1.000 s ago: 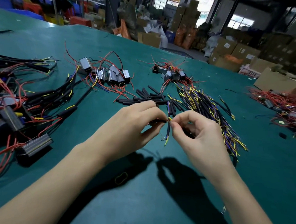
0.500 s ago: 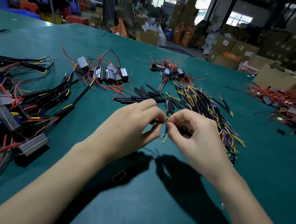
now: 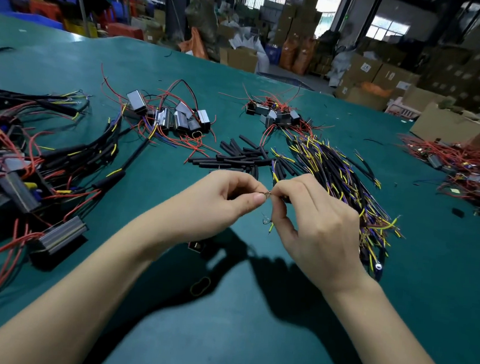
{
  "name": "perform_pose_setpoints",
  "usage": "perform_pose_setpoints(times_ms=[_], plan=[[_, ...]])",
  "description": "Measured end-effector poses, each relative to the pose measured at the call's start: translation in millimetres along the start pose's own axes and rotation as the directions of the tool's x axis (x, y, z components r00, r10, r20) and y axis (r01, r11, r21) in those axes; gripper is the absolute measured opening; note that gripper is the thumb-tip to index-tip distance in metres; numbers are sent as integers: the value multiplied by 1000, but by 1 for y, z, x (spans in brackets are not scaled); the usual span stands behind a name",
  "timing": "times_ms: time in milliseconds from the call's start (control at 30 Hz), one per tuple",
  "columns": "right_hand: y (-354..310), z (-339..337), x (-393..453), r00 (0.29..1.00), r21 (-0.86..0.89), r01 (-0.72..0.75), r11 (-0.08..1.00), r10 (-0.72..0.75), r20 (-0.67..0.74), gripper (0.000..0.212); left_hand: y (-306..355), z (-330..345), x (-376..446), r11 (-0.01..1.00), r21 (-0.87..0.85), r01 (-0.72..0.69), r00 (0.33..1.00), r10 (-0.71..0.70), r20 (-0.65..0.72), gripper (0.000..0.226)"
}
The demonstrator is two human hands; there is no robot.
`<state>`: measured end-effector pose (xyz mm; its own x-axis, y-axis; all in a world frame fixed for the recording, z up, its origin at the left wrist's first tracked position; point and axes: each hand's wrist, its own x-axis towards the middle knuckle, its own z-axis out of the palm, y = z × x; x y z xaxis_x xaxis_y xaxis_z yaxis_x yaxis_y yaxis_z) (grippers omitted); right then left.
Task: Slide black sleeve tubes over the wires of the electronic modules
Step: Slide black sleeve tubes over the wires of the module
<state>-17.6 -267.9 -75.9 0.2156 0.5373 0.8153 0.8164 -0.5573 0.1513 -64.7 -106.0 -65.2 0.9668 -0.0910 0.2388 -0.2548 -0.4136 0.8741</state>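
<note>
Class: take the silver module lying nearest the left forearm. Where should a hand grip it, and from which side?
Grip the silver module across its two long ribbed sides, near the middle, coming from above. Its red wires leave the left end, so a grip there would likely tangle; the right end looks free.

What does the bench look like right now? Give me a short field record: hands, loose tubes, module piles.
left hand: pinches wire ends at the fingertips
right hand: pinches the same wire ends; a yellow-tipped wire hangs below
loose black tubes: piled on the table, beyond the hands
modules: cluster far left of centre, red wires
sleeved wire bundle: right of the tubes
</note>
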Motion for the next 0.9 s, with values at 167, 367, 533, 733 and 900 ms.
perform_pose_setpoints(times_ms=[167,367,533,733,900], plan=[[4,2,-7,971,270,-222,937,186,153,12,-6,2,-2,773,575,-269,911,398,-109,5],[5,2,-6,946,380,-314,870,251,206,5,-1,0,-3,554,768,-321,822,566,-65,5],[8,2,-8,941,390,-328,861,261,215,3,-1,0,-3,439,825,-356,776,631,-1,11],[9,1,-9,955,358,-272,893,206,212,7,-1,4,-5,692,640,-333,845,521,-124,12],[6,-4,-7,985,233,-151,961,127,113,8,6,11,-4,985,136,-110,942,147,-302,16]])
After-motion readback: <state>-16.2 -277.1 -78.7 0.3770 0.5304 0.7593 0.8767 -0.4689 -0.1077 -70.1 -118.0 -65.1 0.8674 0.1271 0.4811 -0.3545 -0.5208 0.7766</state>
